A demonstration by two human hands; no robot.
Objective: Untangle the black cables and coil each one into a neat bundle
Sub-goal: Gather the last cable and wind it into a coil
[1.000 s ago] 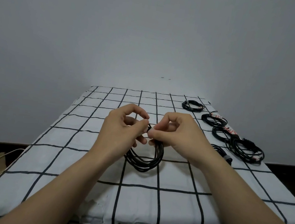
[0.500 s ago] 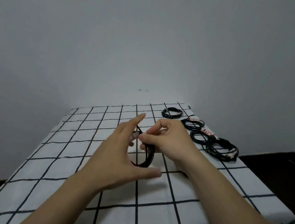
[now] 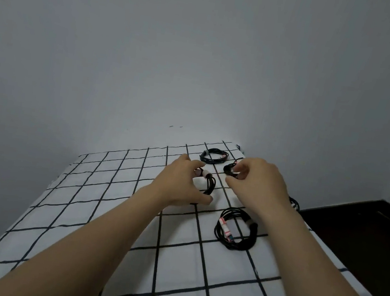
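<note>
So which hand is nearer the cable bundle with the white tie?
Left. The left hand grips that bundle; the right hand is just to its right, apart.

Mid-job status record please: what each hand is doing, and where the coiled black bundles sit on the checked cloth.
left hand: grips the taped bundle between fingers and thumb
right hand: fingers curled in front of the second bundle; contact unclear
far bundle: lies coiled near the wall end
near bundle: lies coiled, white-and-red label, touched by neither hand
hidden bundle: only an edge shows past the right forearm
surface: checked cloth
</note>
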